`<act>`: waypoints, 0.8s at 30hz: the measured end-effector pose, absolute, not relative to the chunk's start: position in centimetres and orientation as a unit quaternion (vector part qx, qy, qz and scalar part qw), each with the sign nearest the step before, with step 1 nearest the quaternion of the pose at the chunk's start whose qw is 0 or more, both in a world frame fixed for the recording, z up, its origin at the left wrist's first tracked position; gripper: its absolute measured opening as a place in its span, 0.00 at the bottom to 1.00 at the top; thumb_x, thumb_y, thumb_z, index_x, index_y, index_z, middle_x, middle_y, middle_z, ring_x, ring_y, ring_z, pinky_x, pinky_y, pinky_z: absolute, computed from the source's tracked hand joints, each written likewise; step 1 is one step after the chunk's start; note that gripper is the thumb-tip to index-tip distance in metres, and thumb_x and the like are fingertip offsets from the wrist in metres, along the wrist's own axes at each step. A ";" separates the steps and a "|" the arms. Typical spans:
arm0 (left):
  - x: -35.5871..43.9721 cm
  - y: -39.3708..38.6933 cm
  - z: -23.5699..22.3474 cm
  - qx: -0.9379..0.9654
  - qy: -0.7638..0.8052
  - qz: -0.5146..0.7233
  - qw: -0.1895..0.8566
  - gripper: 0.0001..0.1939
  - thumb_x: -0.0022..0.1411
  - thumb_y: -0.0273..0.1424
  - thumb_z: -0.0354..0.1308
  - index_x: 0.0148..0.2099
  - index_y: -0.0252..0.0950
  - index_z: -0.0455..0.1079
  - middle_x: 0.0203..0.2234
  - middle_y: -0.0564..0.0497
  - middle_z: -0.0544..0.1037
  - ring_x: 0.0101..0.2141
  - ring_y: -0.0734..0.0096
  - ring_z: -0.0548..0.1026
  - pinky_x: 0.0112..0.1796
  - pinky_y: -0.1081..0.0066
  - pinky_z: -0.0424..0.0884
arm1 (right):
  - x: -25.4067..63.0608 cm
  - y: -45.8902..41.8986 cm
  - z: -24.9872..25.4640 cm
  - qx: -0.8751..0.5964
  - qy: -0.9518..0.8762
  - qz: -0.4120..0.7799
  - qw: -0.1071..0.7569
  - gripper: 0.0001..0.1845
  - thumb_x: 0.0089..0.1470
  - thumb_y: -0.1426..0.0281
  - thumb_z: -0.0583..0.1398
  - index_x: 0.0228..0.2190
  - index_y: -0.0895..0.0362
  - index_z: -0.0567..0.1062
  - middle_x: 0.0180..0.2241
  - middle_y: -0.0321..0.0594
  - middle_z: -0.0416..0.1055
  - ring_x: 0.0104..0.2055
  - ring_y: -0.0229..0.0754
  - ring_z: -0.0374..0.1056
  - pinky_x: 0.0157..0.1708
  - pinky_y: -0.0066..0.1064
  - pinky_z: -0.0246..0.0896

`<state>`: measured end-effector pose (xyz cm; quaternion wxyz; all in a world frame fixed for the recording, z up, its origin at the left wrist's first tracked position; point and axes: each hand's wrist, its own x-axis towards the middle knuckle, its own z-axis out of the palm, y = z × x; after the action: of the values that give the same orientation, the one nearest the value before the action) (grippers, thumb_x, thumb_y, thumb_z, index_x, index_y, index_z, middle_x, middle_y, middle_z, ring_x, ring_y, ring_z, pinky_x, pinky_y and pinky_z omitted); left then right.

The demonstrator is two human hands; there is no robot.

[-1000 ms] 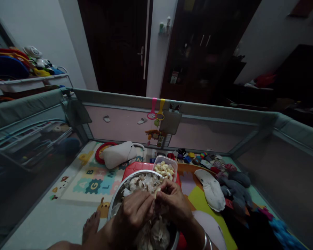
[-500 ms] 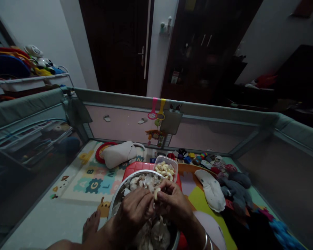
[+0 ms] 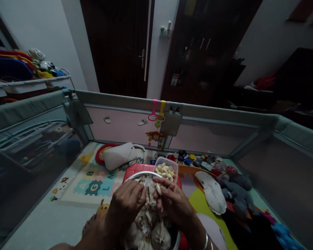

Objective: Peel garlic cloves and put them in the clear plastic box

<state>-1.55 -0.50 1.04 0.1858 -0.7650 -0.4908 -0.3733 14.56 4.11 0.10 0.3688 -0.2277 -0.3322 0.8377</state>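
Above a metal bowl (image 3: 176,243) of garlic bulbs (image 3: 161,236) and papery skins (image 3: 146,211), both my hands are raised. My right hand (image 3: 173,199) holds a pale garlic clove (image 3: 158,189) between thumb and fingers. To its left, my left hand (image 3: 129,198) is closed, fingertips pinched together; whatever they hold, if anything, is too small to make out. Just beyond the bowl, a clear plastic container (image 3: 176,169) holds several peeled cloves (image 3: 165,171). Bowl and container rest on a red surface (image 3: 138,168).
A grey-green playpen fence (image 3: 214,110) surrounds the letter-printed play mat (image 3: 75,205). A white stool-like object (image 3: 120,156) lies at the far left of the mat. On the right are a white pillow (image 3: 211,192), a grey plush toy (image 3: 237,194) and several small toys. A bare foot (image 3: 91,224) is at lower left.
My hands have moved apart; the left has shifted left, away from the clove. The clove stays in my right hand, whose fingers have opened somewhat. More skins show between the hands.
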 end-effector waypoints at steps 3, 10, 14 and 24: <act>-1.2 -0.6 1.0 -0.790 -0.477 -0.343 0.173 0.16 0.61 0.23 0.46 0.21 0.35 0.62 0.15 0.54 0.65 0.19 0.72 0.66 0.23 0.72 0.62 | 14.7 4.4 0.0 -0.229 -0.312 0.843 0.372 0.15 0.43 0.68 0.65 0.35 0.60 0.73 0.21 0.37 0.73 0.15 0.30 0.65 0.13 0.18 0.57; -1.1 -0.7 0.7 -0.775 -0.467 -0.421 0.072 0.11 0.60 0.22 0.45 0.40 0.34 0.67 0.29 0.47 0.73 0.32 0.68 0.72 0.33 0.69 0.70 | 14.9 4.7 -0.2 -0.231 -0.304 0.848 0.367 0.15 0.42 0.68 0.66 0.33 0.62 0.73 0.20 0.37 0.72 0.13 0.29 0.63 0.12 0.17 0.54; -1.2 -0.8 0.9 -0.792 -0.431 -0.430 0.031 0.15 0.60 0.21 0.48 0.50 0.34 0.62 0.35 0.45 0.74 0.35 0.68 0.72 0.35 0.68 0.70 | 14.7 4.4 -0.3 -0.228 -0.335 0.839 0.364 0.16 0.43 0.66 0.65 0.34 0.61 0.72 0.21 0.37 0.73 0.15 0.31 0.66 0.14 0.18 0.59; -1.1 -0.8 0.7 -0.752 -0.467 -0.464 0.033 0.09 0.61 0.21 0.46 0.33 0.35 0.66 0.27 0.49 0.72 0.30 0.70 0.71 0.32 0.70 0.69 | 14.5 3.9 -0.6 -0.201 -0.359 0.845 0.341 0.16 0.41 0.65 0.67 0.31 0.63 0.73 0.21 0.40 0.74 0.15 0.32 0.67 0.14 0.19 0.59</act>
<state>-1.14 -0.80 0.67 0.0332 -0.7518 -0.4673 -0.4640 14.47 3.91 -0.60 0.3408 -0.2011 -0.3595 0.8451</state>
